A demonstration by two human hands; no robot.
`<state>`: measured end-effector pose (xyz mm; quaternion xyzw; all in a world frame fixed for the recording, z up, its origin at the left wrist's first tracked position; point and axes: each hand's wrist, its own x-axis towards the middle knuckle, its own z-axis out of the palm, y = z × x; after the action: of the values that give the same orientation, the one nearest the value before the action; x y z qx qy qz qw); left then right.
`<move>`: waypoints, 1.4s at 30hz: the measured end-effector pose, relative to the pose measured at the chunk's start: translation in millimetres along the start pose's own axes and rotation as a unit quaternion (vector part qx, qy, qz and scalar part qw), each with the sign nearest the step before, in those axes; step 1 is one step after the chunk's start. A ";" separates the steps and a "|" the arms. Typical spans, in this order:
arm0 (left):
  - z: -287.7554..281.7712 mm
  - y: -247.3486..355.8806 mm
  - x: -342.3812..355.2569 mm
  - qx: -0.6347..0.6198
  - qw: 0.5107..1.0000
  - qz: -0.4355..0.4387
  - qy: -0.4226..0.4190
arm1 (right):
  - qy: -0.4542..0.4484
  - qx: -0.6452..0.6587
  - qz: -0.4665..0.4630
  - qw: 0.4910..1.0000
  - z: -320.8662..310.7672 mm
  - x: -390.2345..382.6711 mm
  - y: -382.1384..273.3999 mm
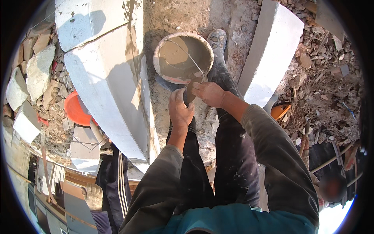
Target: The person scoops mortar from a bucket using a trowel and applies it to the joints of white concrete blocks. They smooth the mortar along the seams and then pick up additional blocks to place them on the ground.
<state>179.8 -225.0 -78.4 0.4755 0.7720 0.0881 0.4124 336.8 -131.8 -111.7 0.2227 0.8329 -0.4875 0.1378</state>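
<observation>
Both hands are together just on the near side of the bucket (pixel 156 64): the left hand (pixel 181 109) wraps its fingers around a dark, flat trowel (pixel 190 93), and the right hand (pixel 210 93) closes on the same tool. Which part each one grips is hard to make out. The trowel sits against the bucket's near rim, probably so that any drips fall back in. The bucket itself stands at the person's feet, likely to keep its contents within easy reach, with the right boot (pixel 218 43) just beside it. It is round and thick-rimmed, crusted pale, and holds smooth, wet grey mortar (pixel 177 58), a thin wire handle (pixel 186 52) lying slantwise across the top. Left of the bucket, long pale blocks (pixel 103 78) lie with flat faces and straight edges, splashed with grey; right of it leans another smooth white block (pixel 269 54). Farther right of the bucket spreads rough, crumbly brown rubble (pixel 323 89).
</observation>
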 end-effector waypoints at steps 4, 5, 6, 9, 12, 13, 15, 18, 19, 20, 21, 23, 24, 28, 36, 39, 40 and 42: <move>11.6 -5.9 24.4 0.029 0.993 0.062 -0.096 | 0.081 0.070 0.013 0.994 5.2 0.8 2.0; 12.7 -10.1 30.5 0.020 0.996 0.056 -0.066 | 0.118 0.097 0.015 0.988 4.8 -2.1 1.6; 10.2 -7.1 35.6 0.010 0.998 0.050 -0.041 | 0.167 0.144 0.045 0.974 -5.2 -11.3 0.8; 8.9 -13.8 37.9 -0.007 1.000 0.001 -0.010 | 0.253 0.241 0.186 0.919 -33.9 -39.0 12.7; -9.4 -3.5 56.9 -0.021 0.999 0.027 0.022 | 0.186 0.208 0.345 0.896 -21.0 -35.2 51.6; -20.5 -4.0 63.8 -0.030 0.997 0.060 0.037 | 0.135 0.176 0.336 0.915 -15.3 -26.0 55.2; -37.5 -9.9 77.6 -0.092 0.993 0.074 0.019 | 0.052 0.120 0.255 0.958 -7.1 -7.5 61.7; -77.5 18.0 115.2 -0.076 0.993 0.080 -0.034 | -0.007 0.140 0.114 0.984 2.8 14.5 59.3; -81.9 12.7 123.5 -0.101 0.993 0.044 -0.047 | -0.026 0.177 0.114 0.977 2.6 22.9 54.5; -87.7 7.0 124.4 -0.110 0.992 0.014 -0.054 | -0.029 0.168 0.103 0.980 1.1 25.2 49.5; -91.7 5.0 123.9 -0.123 0.990 -0.017 -0.062 | -0.035 0.159 0.094 0.982 -1.8 23.5 42.4; -89.4 8.5 120.0 -0.154 0.984 -0.085 -0.001 | -0.029 0.138 0.115 0.983 -11.2 14.8 33.3; -83.3 28.6 112.4 -0.172 0.975 -0.124 0.063 | -0.018 0.128 0.148 0.981 -26.9 6.5 27.9; -25.3 42.5 73.0 -0.465 0.855 -0.201 0.114 | -0.069 0.065 0.292 0.952 -78.3 -13.8 9.9; -31.2 115.9 95.2 -0.504 0.820 -0.272 -0.002 | 0.076 0.163 0.415 0.892 -101.7 -119.5 5.1; -56.5 168.0 119.7 -0.511 0.819 -0.257 -0.046 | 0.190 0.315 0.406 0.837 -126.0 -148.7 -15.7; -60.5 185.7 123.6 -0.519 0.819 -0.237 -0.059 | 0.229 0.279 0.405 0.840 -127.3 -156.4 -19.2; -66.4 219.5 143.0 -0.487 0.848 -0.203 -0.050 | 0.300 0.208 0.401 0.840 -127.1 -167.7 -22.1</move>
<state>247.5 24.2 1.2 0.0505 0.6876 0.3435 0.6377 468.8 -69.9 41.6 0.6959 0.5503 -0.4612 0.0149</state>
